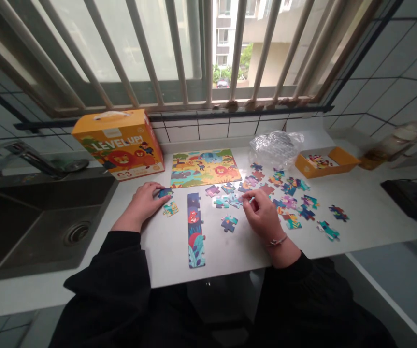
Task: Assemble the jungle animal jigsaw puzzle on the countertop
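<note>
My left hand (143, 203) rests on the counter at the left, its fingers and thumb closed about a dark blue puzzle piece (166, 193). Just below lies a yellow and teal puzzle piece (171, 209). My right hand (262, 212) is closed in a pinch, thumb and index finger at the edge of a pale blue leafy puzzle piece (233, 200). Between my hands stands a joined strip of pieces (194, 231), showing a red animal and leaves. A loose blue piece (229, 223) lies to its right. The curled fingers partly hide what each hand grips.
Many loose pieces (290, 201) spread to the right. A finished animal puzzle (205, 167) lies behind, beside the yellow box (119, 145). Crumpled plastic (276, 147), a yellow tray (304, 169) and a bottle (389, 145) stand farther right. A sink (95, 193) borders the counter's left.
</note>
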A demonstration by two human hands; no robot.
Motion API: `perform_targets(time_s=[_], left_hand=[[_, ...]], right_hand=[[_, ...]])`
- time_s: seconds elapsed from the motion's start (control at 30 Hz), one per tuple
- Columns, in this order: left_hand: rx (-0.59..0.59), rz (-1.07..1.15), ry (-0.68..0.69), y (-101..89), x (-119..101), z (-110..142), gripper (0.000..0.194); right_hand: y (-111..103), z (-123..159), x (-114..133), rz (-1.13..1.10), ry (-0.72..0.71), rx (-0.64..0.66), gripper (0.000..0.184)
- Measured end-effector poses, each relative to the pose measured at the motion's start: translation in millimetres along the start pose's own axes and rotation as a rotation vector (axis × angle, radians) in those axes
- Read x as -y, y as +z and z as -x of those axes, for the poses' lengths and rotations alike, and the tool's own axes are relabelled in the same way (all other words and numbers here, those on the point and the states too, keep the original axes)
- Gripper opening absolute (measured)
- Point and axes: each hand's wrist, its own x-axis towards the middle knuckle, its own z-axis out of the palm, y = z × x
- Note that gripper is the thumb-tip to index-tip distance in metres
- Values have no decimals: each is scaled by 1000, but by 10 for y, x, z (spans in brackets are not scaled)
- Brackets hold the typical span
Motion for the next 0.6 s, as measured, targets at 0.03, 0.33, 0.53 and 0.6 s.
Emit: perform_targets(time_s=[0.03, 0.33, 0.53, 0.6], left_hand=[[-10, 38, 10, 5, 16, 5, 53], [-329, 469, -408, -41, -16, 16, 37], [-376, 327, -505, -97, 99, 66, 31], [-303, 164, -479, -128, 75, 82, 23]], right_hand=[[-20, 21, -7, -6, 34, 0, 12], [-56, 71, -11, -30, 137, -3, 15], [-78, 104, -17, -76, 213, -88, 18], [-86, 100, -16, -99, 248, -144, 20]])
